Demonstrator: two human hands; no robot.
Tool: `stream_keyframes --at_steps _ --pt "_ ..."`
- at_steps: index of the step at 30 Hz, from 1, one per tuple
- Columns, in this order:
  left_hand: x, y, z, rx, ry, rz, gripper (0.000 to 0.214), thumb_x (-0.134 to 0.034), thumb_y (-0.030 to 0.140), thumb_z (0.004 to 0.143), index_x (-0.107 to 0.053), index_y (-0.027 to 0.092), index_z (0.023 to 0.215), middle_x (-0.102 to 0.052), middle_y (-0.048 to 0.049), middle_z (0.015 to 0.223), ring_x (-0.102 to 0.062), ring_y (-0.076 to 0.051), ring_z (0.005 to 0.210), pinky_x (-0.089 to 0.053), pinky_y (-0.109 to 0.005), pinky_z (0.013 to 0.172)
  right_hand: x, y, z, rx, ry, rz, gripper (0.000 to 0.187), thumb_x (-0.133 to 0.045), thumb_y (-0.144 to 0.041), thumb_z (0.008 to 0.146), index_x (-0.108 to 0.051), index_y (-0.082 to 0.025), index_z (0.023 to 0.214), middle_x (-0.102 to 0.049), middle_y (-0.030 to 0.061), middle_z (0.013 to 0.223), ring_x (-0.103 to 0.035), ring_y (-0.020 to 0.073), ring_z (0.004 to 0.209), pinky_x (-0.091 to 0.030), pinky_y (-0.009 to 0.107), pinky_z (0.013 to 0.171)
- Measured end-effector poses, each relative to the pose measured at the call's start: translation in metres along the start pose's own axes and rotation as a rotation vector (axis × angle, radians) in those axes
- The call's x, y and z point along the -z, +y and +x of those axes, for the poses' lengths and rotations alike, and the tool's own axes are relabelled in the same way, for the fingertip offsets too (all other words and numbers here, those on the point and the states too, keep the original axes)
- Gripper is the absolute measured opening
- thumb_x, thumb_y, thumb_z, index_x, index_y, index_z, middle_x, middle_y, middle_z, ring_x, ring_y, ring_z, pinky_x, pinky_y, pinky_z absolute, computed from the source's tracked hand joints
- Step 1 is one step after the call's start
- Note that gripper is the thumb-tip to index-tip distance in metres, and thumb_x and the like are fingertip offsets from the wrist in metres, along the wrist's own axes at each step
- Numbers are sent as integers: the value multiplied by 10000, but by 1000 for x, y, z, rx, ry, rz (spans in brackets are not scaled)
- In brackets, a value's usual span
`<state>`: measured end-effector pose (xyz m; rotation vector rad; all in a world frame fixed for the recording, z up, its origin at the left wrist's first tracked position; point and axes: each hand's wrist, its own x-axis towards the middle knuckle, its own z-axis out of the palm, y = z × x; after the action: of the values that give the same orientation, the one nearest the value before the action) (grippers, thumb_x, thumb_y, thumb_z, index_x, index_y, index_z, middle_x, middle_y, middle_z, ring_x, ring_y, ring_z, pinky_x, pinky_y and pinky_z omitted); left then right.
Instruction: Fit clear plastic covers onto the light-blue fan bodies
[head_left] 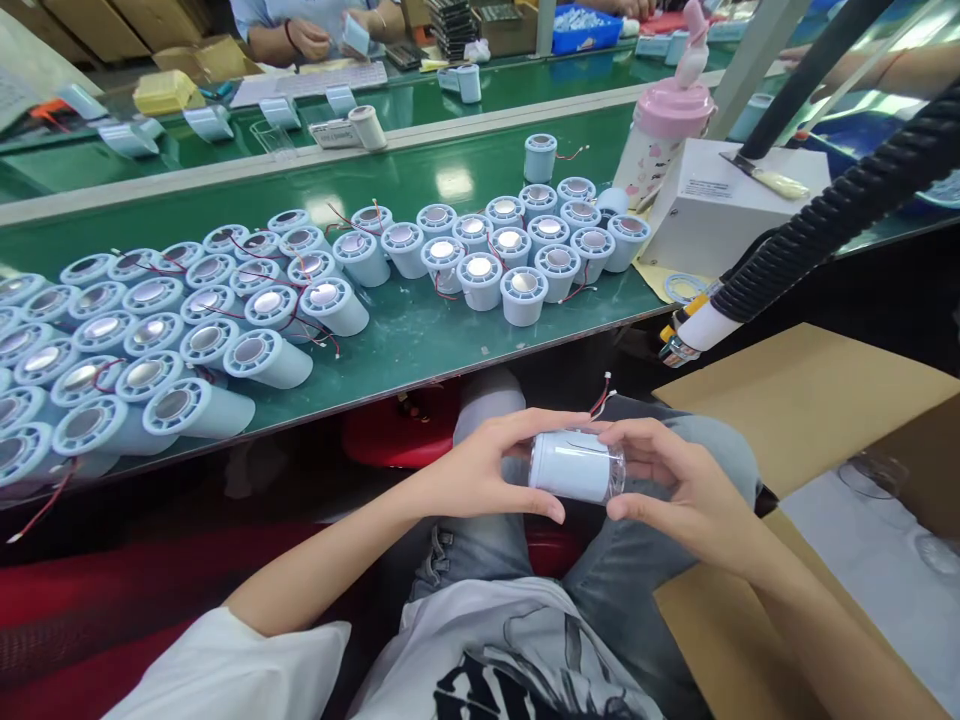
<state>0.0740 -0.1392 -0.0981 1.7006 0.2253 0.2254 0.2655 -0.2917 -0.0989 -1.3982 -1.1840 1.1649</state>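
Note:
Over my lap I hold a pale blue cylinder (568,467) lying on its side, with a clear cap at its right end and a red-and-white wire sticking up behind it. My left hand (487,470) wraps its fingers round the left end. My right hand (675,480) grips the right end at the clear cap. Both hands are closed on it.
A green bench (420,335) carries several pale blue cylinders, standing at the middle (517,250) and lying at the left (150,340). A pink bottle (664,140), a white box (731,205) and a black hose (832,220) are at the right. A cardboard box (802,400) stands by my right knee. Another person's hands (330,35) work at the far side.

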Motion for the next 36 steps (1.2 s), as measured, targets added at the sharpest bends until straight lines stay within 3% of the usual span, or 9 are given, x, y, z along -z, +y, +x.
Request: stream_keyframes --at_steps 7,13,24,32,36 --pt "2 -1 -1 -105 6 138 796 -847 313 650 -514 275 1372 -552 -105 1388 -512 -285 1288 -406 -406 1093 -2 1 1 -119 -30 202 392 -744 -344 821 -536 -252 1141 -647 61 1098 -644 204 979 -573 310 816" --pt "2 -4 0 -155 -9 167 796 -835 276 673 -490 270 1390 -536 -99 1406 -498 -267 1305 -396 -376 1107 -3 3 3 -187 -37 334 368 -727 -393 832 -532 -243 1107 -653 29 996 -632 149 849 -535 222 707" --pt "2 -4 0 -229 -18 179 784 -831 226 676 -497 288 1382 -533 -82 1410 -500 -244 1302 -367 -362 1127 -9 9 4 -365 -17 477 419 -601 -559 878 -479 -199 1055 -678 6 761 -675 142 602 -581 253 614" --pt "0 -4 0 -281 -16 164 807 -843 224 659 -496 297 1384 -542 -90 1399 -509 -252 1292 -373 -368 1119 -18 6 9 -469 -11 546 551 -560 -729 794 -496 -186 870 -618 -14 528 -599 113 422 -460 136 368" --pt "-1 -6 -1 -250 -43 104 826 -838 180 659 -481 318 1390 -501 -90 1434 -454 -244 1340 -425 -345 1077 -20 7 10 -517 -43 587 599 -555 -751 775 -553 -155 840 -658 34 566 -577 94 392 -435 116 342"
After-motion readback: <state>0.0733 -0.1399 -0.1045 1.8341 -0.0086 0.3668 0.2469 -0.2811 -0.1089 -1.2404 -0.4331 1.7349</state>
